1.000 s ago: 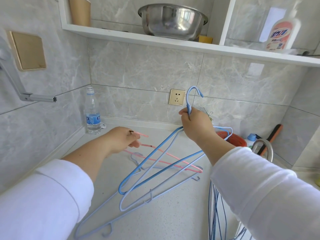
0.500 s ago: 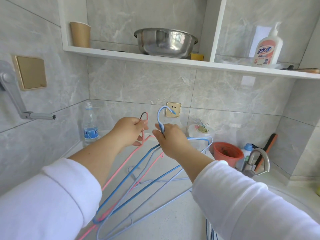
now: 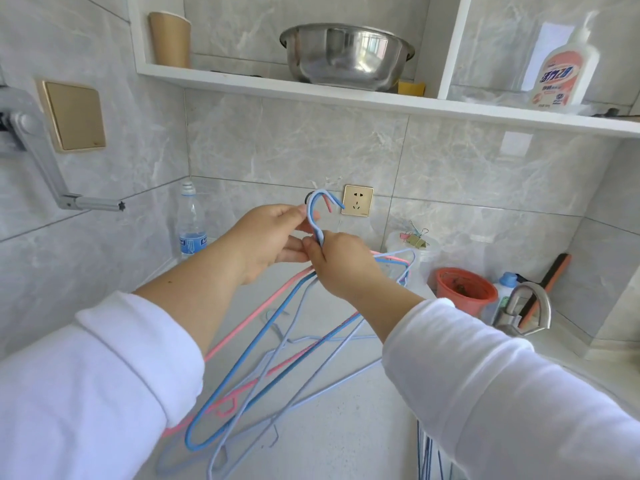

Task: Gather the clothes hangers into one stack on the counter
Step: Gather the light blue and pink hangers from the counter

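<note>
My right hand [image 3: 341,263] grips the necks of the blue hangers [image 3: 256,344], whose hook rises just left of the wall socket. My left hand [image 3: 266,240] holds the pink hanger [image 3: 242,327] by its neck and presses it against the blue ones, so the hooks sit together. The bunch hangs tilted above the grey counter [image 3: 346,427], its lower ends near the front. One pale blue hanger [image 3: 311,339] lies flat on the counter under the bunch. More blue hangers [image 3: 429,455] hang at the bottom right, partly hidden by my sleeve.
A water bottle [image 3: 191,223] stands in the back left corner. A red pot [image 3: 464,291], a faucet [image 3: 523,310] and a brush are at the right. Binder clips [image 3: 415,237] sit on a white tub. A shelf above holds a steel bowl [image 3: 346,55], a paper cup and a soap bottle.
My left hand lifted the pink hanger off the counter and brought it against the blue hangers in my right hand. Both hands moved together; the hooks now overlap.
</note>
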Motion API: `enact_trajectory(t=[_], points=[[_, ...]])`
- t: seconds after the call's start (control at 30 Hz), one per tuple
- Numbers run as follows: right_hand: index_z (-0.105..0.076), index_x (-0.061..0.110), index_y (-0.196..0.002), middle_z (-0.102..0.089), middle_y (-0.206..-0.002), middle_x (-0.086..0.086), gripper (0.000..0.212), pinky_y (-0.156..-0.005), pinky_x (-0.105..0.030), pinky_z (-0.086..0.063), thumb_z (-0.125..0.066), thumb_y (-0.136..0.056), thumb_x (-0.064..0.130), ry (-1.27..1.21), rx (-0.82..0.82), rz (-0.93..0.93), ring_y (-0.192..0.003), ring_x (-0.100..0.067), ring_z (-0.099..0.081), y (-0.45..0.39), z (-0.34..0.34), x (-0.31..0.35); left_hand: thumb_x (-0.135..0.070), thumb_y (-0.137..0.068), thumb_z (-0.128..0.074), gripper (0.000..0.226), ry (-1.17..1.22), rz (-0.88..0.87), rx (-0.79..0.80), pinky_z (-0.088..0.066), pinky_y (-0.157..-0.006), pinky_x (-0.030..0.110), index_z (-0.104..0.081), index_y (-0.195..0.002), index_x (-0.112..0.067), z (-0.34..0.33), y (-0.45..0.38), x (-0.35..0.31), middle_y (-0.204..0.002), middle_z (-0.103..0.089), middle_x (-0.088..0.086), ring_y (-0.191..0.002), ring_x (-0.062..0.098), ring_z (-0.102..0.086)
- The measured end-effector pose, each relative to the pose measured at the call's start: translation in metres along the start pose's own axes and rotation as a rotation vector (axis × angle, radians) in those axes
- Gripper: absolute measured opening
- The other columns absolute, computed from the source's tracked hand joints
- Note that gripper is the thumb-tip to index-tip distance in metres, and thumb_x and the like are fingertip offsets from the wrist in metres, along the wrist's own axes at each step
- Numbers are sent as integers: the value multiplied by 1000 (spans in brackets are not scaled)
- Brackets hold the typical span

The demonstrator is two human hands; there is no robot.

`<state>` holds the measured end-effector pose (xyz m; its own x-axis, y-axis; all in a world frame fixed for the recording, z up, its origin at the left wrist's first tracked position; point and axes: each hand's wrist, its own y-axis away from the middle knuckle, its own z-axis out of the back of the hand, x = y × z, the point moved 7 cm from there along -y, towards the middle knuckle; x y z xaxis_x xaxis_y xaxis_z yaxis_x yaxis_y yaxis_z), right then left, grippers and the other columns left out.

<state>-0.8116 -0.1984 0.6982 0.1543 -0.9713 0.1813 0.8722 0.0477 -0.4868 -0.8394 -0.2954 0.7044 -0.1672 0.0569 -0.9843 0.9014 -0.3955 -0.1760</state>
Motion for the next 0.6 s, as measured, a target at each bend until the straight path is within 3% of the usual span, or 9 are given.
enact_trajectory(t=[0.07,0.17,0.23,0.3,0.37,0.5,0.6], points=[[-41,12,-80,-47,-65,-6,32,-65,-33,-33,-28,-101,33,-17,26,-12,-76,-35,-56,1,-4,-5,-28,-96,-47,25,-40,38,-14,-58,-77,37,-61,-113,-17,14,1,9,-107,-63,5,-79,25,-70],[-37,14,-71,-36,-55,0,37,-62,-33,-31,-27,-101,34,27,22,-48,-66,-30,-47,4,-4,-17,-25,-96,-44,32,-414,178,-92,-54,-80,35,-54,-125,-21,50,7,48,-116,-57,3,-88,21,-64],[-35,14,-66,-37,-54,0,40,-61,-33,-31,-27,-100,34,42,27,-73,-64,-30,-46,5,-5,-24,-21,-93,-43,28,-688,322,-56,-51,-75,31,-59,-115,-15,67,16,83,-114,-61,11,-85,23,-61],[-29,17,-59,-37,-53,0,44,-61,-32,-31,-28,-100,33,47,21,-86,-63,-30,-46,8,-4,-28,-19,-91,-42,22,-967,438,79,-45,-65,22,-62,-98,-12,70,26,118,-102,-64,20,-79,24,-55],[-26,18,-57,-37,-52,-1,45,-61,-31,-32,-31,-99,34,39,29,-92,-63,-30,-47,9,-6,-30,-24,-89,-44,25,-1163,534,198,-44,-59,20,-62,-90,-6,66,36,146,-90,-63,16,-74,23,-53],[-28,18,-56,-44,-56,-4,45,-61,-31,-33,-35,-97,34,20,62,-102,-63,-28,-47,12,-12,-34,-43,-79,-52,35,-1320,623,302,-56,-75,33,-64,-83,-10,64,45,189,-91,-73,14,-68,27,-58],[-28,18,-55,-44,-55,-4,46,-59,-31,-34,-37,-97,34,6,70,-94,-60,-26,-46,12,-17,-37,-29,-84,-52,23,-1336,610,291,-52,-77,34,-62,-86,-9,58,44,195,-102,-70,18,-84,30,-64]])
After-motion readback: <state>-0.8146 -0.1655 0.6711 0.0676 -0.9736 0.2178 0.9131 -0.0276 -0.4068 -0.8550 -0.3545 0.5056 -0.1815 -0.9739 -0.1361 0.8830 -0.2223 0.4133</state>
